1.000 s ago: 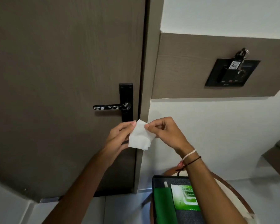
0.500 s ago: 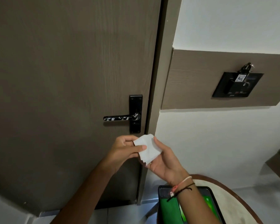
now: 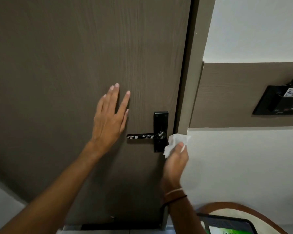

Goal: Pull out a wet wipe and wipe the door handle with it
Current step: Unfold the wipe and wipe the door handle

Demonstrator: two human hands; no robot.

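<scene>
Item, lower right corner: tray (image 3: 227,220), dark, only its upper left part in frame, with a green and white patch inside, too blurred to identify. It rests on a round table (image 3: 243,206) with a brown rim and pale top.

Item: right hand (image 3: 175,162), wrist bearing a pale band and a dark cord. Fingers closed around a wipe (image 3: 175,142), white, crumpled, its upper part standing free above the fingertips. The wipe sits just beside the right edge of the lock plate (image 3: 160,131), level with the handle's pivot; whether it touches the plate cannot be told. It overlaps the door edge and frame in this view.

Item: left hand (image 3: 111,115), empty, fingers spread and extended, palm toward the door (image 3: 74,65). It lies left of and slightly above the handle. Fingertips appear to rest on the door surface; contact of the palm cannot be confirmed.

Item: handle (image 3: 141,136), black lever, glossy with pale reflections, horizontal, pointing left from the pivot on the black upright plate. Neither hand is on the lever.

Item: door, brown wood grain, shut against a brown frame (image 3: 191,81).

Item, far right: wall (image 3: 252,157), white, crossed by a brown band (image 3: 235,92). On the band, a black panel (image 3: 277,102), cut by the frame edge, with a small white tag near its top.
</scene>
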